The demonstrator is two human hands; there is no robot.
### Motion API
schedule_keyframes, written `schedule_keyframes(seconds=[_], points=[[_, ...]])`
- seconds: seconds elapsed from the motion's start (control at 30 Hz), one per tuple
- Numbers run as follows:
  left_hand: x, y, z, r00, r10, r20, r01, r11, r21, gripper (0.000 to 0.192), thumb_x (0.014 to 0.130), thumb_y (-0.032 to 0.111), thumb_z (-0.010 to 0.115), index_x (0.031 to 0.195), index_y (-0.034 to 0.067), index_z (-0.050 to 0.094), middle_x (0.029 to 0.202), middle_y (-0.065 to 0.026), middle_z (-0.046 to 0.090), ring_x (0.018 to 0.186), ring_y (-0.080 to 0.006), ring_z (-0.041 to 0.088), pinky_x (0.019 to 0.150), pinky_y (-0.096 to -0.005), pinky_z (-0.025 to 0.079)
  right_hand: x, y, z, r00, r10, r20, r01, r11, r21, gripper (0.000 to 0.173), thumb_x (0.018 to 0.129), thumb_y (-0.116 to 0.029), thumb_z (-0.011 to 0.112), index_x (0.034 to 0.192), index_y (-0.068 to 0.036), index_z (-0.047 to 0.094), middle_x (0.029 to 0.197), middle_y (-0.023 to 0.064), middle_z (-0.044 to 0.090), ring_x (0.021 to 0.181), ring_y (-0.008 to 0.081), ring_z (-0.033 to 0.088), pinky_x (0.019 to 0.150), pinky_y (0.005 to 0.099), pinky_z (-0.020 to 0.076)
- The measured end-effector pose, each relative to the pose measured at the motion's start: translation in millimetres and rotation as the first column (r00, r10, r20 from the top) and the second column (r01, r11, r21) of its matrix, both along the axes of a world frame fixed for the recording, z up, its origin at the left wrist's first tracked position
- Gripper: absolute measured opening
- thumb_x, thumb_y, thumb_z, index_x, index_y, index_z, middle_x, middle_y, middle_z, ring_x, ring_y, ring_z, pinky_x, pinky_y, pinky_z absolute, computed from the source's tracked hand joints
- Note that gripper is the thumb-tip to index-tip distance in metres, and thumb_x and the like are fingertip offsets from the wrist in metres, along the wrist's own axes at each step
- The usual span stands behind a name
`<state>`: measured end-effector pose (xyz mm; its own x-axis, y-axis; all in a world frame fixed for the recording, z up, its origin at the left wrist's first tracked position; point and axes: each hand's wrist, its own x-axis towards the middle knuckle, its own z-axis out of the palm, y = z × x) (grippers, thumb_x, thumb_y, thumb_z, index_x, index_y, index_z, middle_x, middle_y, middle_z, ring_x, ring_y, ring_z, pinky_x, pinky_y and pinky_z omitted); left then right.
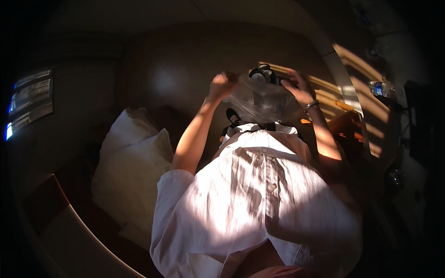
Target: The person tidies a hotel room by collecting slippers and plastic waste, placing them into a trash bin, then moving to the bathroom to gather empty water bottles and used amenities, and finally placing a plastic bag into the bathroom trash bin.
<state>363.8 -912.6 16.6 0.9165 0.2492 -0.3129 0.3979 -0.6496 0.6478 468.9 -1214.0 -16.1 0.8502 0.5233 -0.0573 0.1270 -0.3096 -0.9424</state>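
My left hand (222,84) is closed on the gathered edge of a clear plastic bag (266,99), in front of my waist. The bag is slightly blurred and hangs between my two hands. To its right is my right hand (299,88), fingers spread, with a bracelet (311,105) on the wrist. Whether these fingers touch the bag's side, I cannot tell. Just beyond the bag lies a black and white object (264,73), partly hidden by it and too dark to name.
Pale fabric cushions or sacks (134,153) stand at my left. An orange-brown wooden piece (344,121) is at the right, near a surface holding a labelled plastic bottle (379,89). My dark shoe (231,114) shows on the floor (167,80). Striped sunlight falls at right.
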Motion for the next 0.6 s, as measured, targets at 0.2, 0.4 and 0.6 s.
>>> schedule_keyframes(seconds=[0.2,0.4,0.6], points=[[35.4,-6.7,57.4,0.949,-0.253,-0.187,0.304,0.892,0.334,0.028,0.084,0.038,0.058,0.096,0.015,0.070,0.093,-0.0111,0.069,0.091,-0.0319,0.064,0.076,-0.0428,0.052,28.4,119.6,62.4,0.788,0.578,0.209,-0.219,0.582,-0.783,0.026,0.079,-0.013,0.062,0.104,-0.010,0.063,0.098,0.0130,0.067,0.096,0.0329,0.062,0.094,0.0427,0.0419],[35.7,57.8,117.4,1.000,0.008,0.014,-0.015,0.792,0.611,0.028,0.089,0.037,0.055,0.094,0.014,0.070,0.088,-0.0135,0.068,0.084,-0.0344,0.066,0.074,-0.0461,0.051,125.5,34.9,118.4,0.861,0.132,0.491,0.256,0.721,-0.643,0.028,0.093,-0.026,0.042,0.107,-0.016,0.063,0.100,0.0157,0.067,0.095,0.0379,0.062,0.080,0.0470,0.0494],[-7.1,77.6,118.7,0.644,-0.039,0.764,-0.286,0.914,0.288,0.005,0.082,0.007,0.061,0.086,0.009,0.064,0.076,-0.0086,0.062,0.064,-0.0294,0.061,0.056,-0.0356,0.047,115.3,-66.6,151.2,0.701,-0.517,0.492,0.370,0.853,0.369,0.027,0.099,-0.023,0.049,0.114,-0.008,0.065,0.082,0.0059,0.069,0.074,0.0150,0.063,0.066,0.0252,0.0485]])
